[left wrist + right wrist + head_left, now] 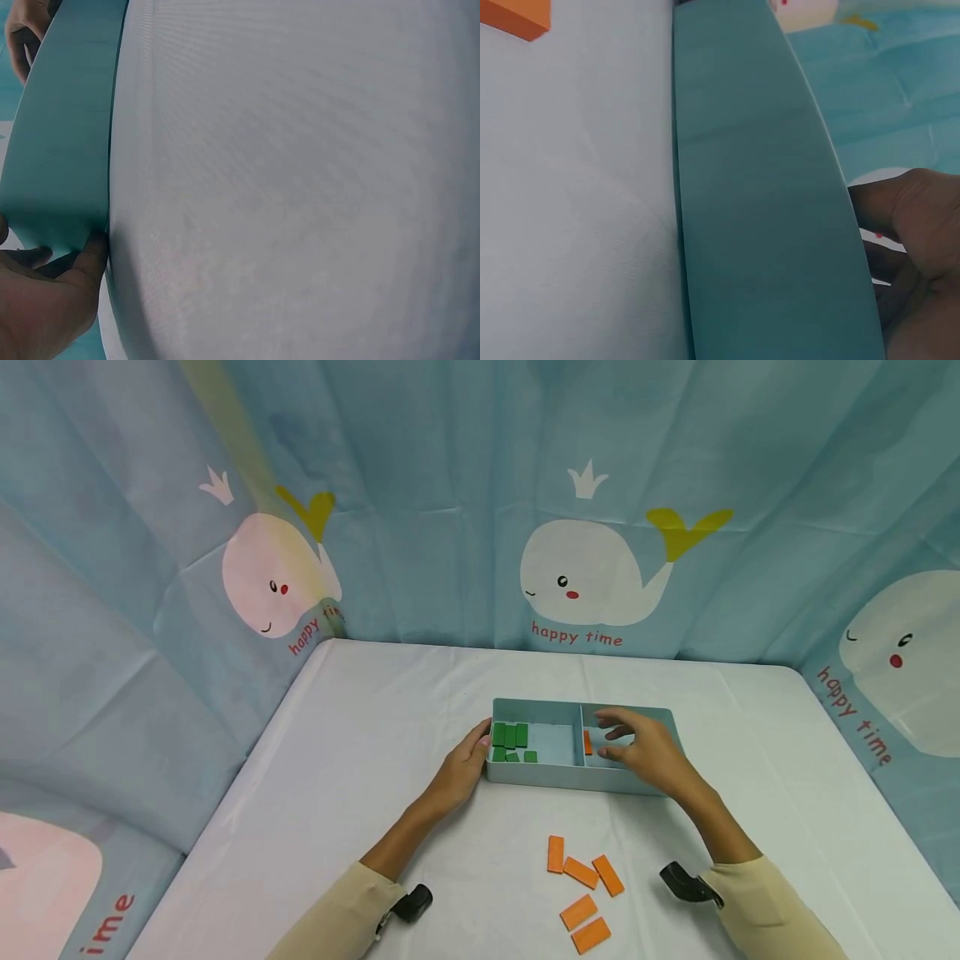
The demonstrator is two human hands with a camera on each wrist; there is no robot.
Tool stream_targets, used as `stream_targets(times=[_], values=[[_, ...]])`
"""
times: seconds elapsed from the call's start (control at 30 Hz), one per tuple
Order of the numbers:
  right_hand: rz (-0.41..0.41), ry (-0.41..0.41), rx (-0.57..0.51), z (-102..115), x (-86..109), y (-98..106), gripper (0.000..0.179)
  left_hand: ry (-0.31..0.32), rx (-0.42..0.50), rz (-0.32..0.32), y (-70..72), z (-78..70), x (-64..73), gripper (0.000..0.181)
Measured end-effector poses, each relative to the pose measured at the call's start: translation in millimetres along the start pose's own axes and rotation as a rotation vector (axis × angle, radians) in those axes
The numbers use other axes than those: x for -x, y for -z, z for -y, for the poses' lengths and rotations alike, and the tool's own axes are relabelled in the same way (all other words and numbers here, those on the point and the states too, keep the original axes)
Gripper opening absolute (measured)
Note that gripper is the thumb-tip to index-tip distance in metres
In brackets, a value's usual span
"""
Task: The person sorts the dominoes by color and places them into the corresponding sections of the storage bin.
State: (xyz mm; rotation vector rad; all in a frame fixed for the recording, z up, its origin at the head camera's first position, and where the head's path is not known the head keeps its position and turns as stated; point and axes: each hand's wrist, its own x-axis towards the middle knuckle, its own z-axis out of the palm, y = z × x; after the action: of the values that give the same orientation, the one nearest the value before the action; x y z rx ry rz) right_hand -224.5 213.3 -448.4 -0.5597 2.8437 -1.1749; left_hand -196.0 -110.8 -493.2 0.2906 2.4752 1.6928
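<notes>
Orange block (pixel 588 742) sits in R compartment of teal tray (pixel 573 775), mid-table. I judge it light, stiff, smooth; pinch by long edges. Right hand (pixel 647 752) hovers over it, fingers loosely spread, can't tell if holding. Left hand (pixel 463 768) flat vs tray's L wall, gripping nothing. Green blocks (pixel 511 737) in L compartment; five orange blocks (pixel 581 893) loose nearer me.

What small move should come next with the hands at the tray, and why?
Probably lift the right hand out of the right compartment and reach for an orange block: five lie on the table, one sits in the tray, and the left hand steadies its end.
</notes>
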Motion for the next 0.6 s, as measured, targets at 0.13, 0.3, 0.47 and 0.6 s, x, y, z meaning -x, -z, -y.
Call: stream_targets(times=[0.13, 0.3, 0.47, 0.6], values=[[-0.028, 0.019, -0.016, 0, 4.1, 0, 0.056, 0.000, 0.002, -0.002, -0.1, -0.5, 0.4, 0.059], [-0.090, 0.076, -0.025, -1, 11.6, 0, 0.055, 0.001, 0.003, 0.000, -0.4, -1.5, 0.8, 0.060], [-0.156, 0.126, -0.029, -3, 21.1, 0, 0.053, 0.000, 0.000, -0.002, -1.2, -1.5, -0.3, 0.060], [-0.199, 0.162, -0.029, -4, 28.9, -1, 0.050, 0.005, -0.012, -0.005, -1.5, -1.6, -1.5, 0.059]])
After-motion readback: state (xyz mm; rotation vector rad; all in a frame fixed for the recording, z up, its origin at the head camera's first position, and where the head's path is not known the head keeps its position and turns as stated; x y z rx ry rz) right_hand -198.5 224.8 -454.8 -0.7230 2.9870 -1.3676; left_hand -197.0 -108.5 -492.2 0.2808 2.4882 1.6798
